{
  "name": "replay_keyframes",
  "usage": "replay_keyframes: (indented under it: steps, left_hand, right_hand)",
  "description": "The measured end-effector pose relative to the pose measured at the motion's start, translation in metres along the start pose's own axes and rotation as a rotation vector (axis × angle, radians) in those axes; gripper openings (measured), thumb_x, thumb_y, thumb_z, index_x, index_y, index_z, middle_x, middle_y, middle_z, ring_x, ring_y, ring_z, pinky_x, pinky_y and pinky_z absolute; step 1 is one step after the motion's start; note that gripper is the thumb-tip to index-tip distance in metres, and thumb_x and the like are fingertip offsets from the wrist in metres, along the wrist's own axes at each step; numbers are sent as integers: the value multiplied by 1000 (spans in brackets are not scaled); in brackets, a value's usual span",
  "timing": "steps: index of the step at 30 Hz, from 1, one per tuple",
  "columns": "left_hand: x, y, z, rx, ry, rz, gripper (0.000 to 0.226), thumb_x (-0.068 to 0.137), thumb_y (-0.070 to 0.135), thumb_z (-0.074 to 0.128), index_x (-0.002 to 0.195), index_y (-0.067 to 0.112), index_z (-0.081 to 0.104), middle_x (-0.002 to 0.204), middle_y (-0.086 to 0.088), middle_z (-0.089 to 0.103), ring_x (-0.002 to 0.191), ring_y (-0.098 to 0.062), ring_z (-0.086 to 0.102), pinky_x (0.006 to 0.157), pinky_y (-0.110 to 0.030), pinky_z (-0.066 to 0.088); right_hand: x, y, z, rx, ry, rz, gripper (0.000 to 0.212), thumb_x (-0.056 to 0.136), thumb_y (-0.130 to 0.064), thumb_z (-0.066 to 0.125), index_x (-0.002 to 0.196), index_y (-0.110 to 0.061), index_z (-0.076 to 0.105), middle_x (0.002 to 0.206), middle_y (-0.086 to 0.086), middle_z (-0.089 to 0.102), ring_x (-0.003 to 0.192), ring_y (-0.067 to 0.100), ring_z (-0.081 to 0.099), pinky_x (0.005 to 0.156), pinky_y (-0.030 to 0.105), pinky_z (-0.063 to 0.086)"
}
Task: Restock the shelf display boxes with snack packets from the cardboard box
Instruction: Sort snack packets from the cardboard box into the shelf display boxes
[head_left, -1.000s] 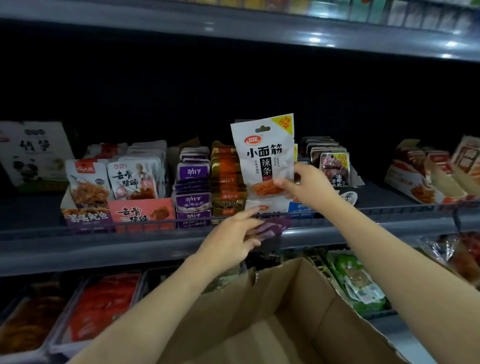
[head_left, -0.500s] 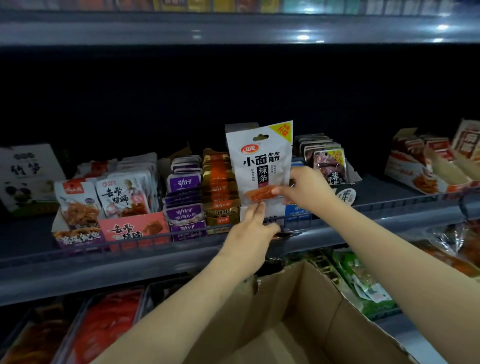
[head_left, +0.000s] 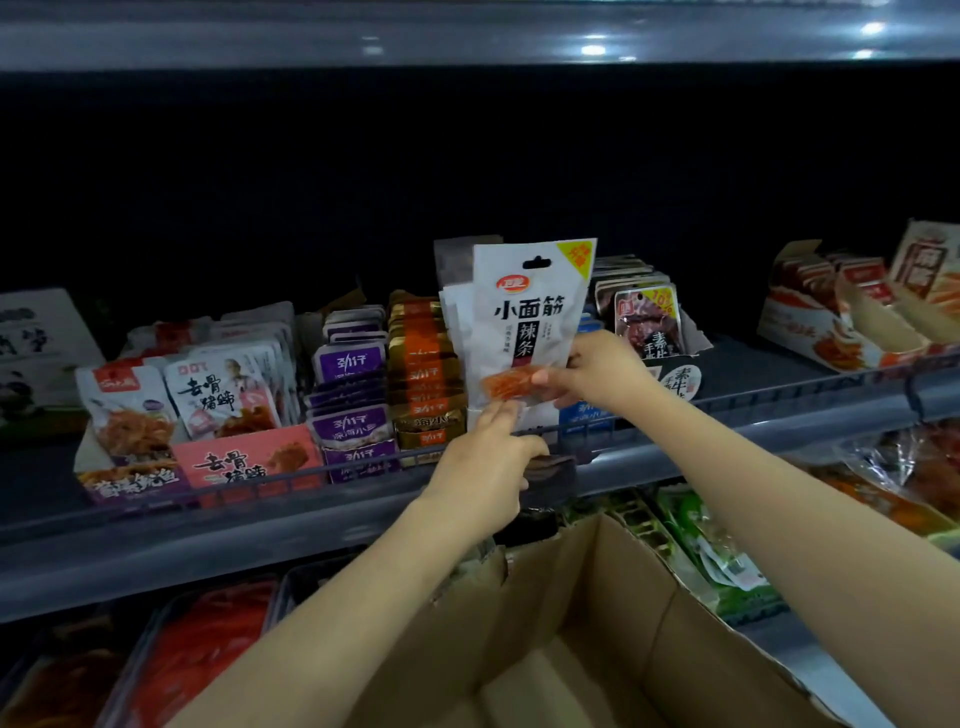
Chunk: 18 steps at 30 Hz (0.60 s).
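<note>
Here the right hand (head_left: 597, 376) pinches the lower right edge of an upright white packet (head_left: 530, 322), held over the row of like packets on the shelf (head_left: 779, 415). The left hand (head_left: 483, 467) reaches up, its straight fingers (head_left: 496, 415) touching the packet's bottom edge. Below stands the open box (head_left: 597, 597).

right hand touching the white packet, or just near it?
Touching. The head view shows the right hand with its thumb laid across the front of the white packet at its lower edge, the fingers wrapped behind it, holding it upright above the shelf.
</note>
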<state>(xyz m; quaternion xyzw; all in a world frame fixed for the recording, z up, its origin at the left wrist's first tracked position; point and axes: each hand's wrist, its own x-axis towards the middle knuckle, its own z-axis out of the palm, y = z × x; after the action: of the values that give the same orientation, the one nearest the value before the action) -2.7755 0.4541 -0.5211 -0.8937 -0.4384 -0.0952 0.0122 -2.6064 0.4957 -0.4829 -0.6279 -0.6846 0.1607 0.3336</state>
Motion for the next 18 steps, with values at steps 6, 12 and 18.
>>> replay_keyframes:
  steps: [6,12,18]
  left_hand:
    - [-6,5,1,26,32,-4,46,94,5,55,136,21,51,159,-14,16,149,-28,7,108,-42,40]
    - [-6,5,4,80,33,1,52,91,0,55,137,23,49,159,-16,14,148,-29,4,104,-42,42]
    - [-10,5,10,82,198,21,44,77,-2,71,114,21,62,154,-18,27,146,-32,18,68,-31,54]
  right_hand:
    - [3,-5,-1,-289,15,24,36,86,-38,67,93,-3,64,83,6,64,74,20,55,56,26,38]
    - [5,-25,2,-501,-59,86,43,90,-37,62,64,-11,40,62,2,42,57,17,44,57,30,39]
    - [8,-13,11,-568,-132,127,44,86,-48,64,87,-5,59,68,1,47,66,18,50,57,29,40]
